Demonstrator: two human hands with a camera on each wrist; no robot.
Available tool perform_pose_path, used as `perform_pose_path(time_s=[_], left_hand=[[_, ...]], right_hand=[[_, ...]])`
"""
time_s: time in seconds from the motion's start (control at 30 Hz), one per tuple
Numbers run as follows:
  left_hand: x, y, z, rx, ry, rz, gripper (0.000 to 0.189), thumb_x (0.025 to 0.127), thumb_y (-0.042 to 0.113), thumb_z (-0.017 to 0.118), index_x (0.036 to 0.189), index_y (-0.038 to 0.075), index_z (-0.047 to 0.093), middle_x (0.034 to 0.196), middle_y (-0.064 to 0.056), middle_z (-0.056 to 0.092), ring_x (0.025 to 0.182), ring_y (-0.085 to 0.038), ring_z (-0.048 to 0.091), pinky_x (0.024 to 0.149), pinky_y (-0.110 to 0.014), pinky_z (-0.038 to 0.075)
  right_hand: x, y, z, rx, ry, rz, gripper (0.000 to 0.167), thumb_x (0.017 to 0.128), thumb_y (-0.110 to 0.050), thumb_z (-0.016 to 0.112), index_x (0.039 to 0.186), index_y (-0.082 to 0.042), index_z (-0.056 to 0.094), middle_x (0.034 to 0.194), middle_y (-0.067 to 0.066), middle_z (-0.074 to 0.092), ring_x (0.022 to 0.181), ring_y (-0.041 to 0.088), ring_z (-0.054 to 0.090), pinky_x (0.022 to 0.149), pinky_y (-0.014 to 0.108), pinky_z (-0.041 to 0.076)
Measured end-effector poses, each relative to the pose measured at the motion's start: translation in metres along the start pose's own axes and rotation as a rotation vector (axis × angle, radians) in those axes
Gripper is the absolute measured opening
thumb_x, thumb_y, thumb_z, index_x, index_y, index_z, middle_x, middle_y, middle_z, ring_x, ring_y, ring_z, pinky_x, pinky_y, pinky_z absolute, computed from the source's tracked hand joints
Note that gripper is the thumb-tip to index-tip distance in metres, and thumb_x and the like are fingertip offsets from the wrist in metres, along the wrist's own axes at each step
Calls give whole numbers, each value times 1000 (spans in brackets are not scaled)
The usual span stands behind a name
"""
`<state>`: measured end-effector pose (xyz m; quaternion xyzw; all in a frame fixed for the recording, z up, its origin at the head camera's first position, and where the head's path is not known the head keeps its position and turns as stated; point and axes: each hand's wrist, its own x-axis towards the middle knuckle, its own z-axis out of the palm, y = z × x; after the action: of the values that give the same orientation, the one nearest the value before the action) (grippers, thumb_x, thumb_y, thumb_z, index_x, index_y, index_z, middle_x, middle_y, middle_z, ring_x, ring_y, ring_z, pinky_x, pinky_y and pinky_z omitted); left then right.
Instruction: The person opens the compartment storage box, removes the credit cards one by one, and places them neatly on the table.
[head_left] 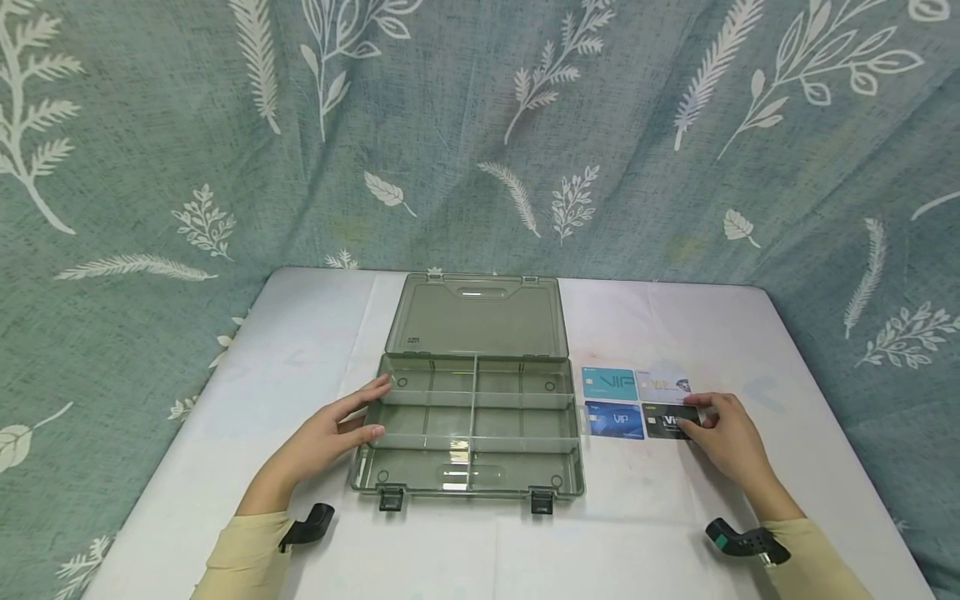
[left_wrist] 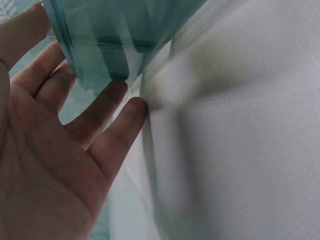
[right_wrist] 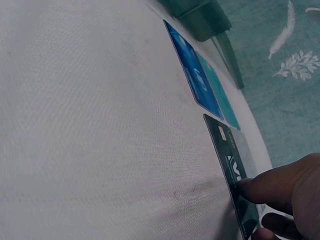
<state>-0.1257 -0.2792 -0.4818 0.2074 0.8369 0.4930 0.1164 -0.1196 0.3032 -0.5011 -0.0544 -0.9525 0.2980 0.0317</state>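
Observation:
A see-through grey-green plastic compartment box lies with its lid folded back. My left hand rests against the box's left wall, fingers spread and fairly straight; in the left wrist view, the fingertips of the left hand touch the box. To the box's right lie a teal card, a pale VIP card, a blue VIP card and a black VIP card. My right hand pinches the black card's right end, thumb on its face, curled fingers at its edge.
Clear dividers split the box into several compartments. Two dark latches hang from its front edge. A white cloth covers the table, and a green leaf-patterned curtain hangs behind it.

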Motion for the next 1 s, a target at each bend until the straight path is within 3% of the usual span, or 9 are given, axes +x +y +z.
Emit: perform_pose_path(time_s=[0.53,0.8,1.0], left_hand=[[2,0,2,10,-11,0,64,100,21,67,156,7,40,169,-10,20,152,-38,22,117,-55,32],[-2,1,0,71,-2,-5,65,100,23,67,157,10,40,169,-7,19,151,-39,25,115,-52,36],[-6,2,-1,163,55,10,65,97,24,71,155,13,44,169,-8,21,149,-38,31,113,-47,40]], right_hand=[[-4,4,-4,3,18,25,41,93,-15,74,126,6,62,114,25,57,89,29,55,64,27,43],[-6,3,-10,31,27,14,33,94,-13,72,121,4,64,103,19,66,88,29,62,69,34,47],[-4,6,-13,12,40,-3,29,96,-14,68,119,3,65,98,17,68,85,27,63,65,31,48]])
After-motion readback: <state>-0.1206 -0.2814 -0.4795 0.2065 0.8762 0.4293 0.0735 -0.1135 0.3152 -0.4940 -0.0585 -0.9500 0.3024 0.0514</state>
